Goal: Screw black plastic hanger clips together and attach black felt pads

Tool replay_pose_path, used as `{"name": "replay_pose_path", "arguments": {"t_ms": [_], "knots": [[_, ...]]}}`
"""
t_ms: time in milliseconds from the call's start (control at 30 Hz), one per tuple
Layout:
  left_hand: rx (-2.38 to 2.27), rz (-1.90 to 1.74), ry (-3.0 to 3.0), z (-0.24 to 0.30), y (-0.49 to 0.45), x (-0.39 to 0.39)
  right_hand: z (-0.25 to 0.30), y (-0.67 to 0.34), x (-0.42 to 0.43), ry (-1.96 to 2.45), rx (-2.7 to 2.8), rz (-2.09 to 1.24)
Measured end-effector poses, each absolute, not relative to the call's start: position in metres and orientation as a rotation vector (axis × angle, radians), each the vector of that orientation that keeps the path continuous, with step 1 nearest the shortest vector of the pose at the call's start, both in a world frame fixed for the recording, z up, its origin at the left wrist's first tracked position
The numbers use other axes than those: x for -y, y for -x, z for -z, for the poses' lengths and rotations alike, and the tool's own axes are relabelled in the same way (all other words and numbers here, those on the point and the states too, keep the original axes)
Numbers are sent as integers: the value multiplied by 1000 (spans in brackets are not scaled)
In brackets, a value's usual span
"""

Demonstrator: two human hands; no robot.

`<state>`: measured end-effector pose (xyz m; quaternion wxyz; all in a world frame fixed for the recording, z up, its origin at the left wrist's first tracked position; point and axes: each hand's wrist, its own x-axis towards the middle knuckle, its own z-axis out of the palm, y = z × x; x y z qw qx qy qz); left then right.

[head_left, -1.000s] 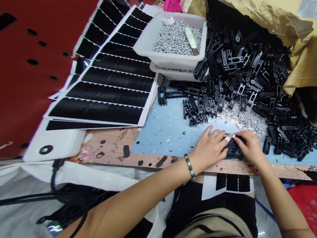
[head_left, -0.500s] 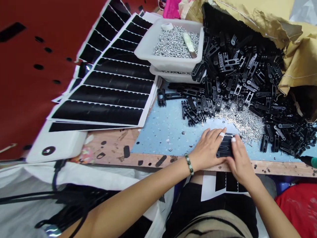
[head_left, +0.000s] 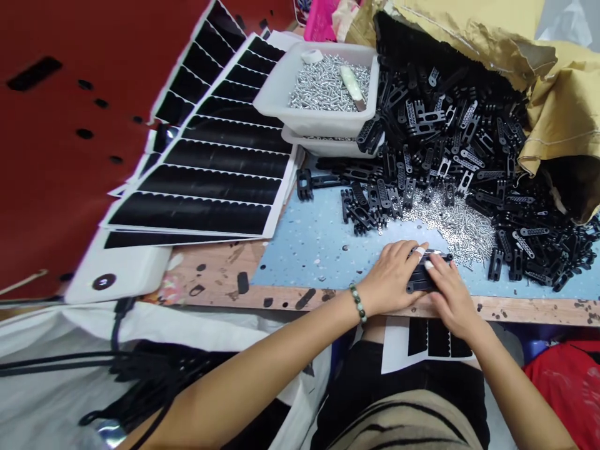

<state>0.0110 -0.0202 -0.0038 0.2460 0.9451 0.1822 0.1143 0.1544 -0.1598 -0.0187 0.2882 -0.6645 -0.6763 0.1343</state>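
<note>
At the near edge of the table, several slotted black plastic pieces (head_left: 420, 279) lie side by side between my hands. My left hand (head_left: 390, 278) holds their left side, its fingers bent over the far end; a white band wraps one finger and a beaded bracelet circles the wrist. From the right, my right hand (head_left: 454, 299) presses on the same pieces, fingers laid across their top and thumb near the close edge. The fingers partly hide the pieces. Just beyond lies a spread of small silver pins (head_left: 473, 234).
Loose black parts (head_left: 435, 125) are heaped from a torn yellow sack (head_left: 557, 106). A white tub (head_left: 323, 122) of silver pins, with a pale-handled tool in it, stands left of the heap. Sheets of black strips (head_left: 210, 181) lie farther left. A blue mat (head_left: 304, 250) covers the tabletop.
My right hand's fingers have slid left and flattened over the black pieces, and an end of one piece now shows beyond them. My left hand stays in place. The view has shifted slightly.
</note>
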Motion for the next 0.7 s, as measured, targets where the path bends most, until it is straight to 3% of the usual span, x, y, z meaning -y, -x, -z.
{"name": "replay_pose_path", "arguments": {"t_ms": [167, 333, 500, 700], "knots": [[-544, -371, -2249, -12, -7, 17, 14, -174, 159, 1604, 1380, -105], [-418, 148, -1332, -37, 2, 12, 3, -172, 131, 1419, 1505, -87], [-551, 186, -728, -26, 9, 11, 6, -155, 115, 1543, 1531, -235], [-590, 307, -742, -19, 6, 1, 14, -145, 93, 1661, 1189, -534]]}}
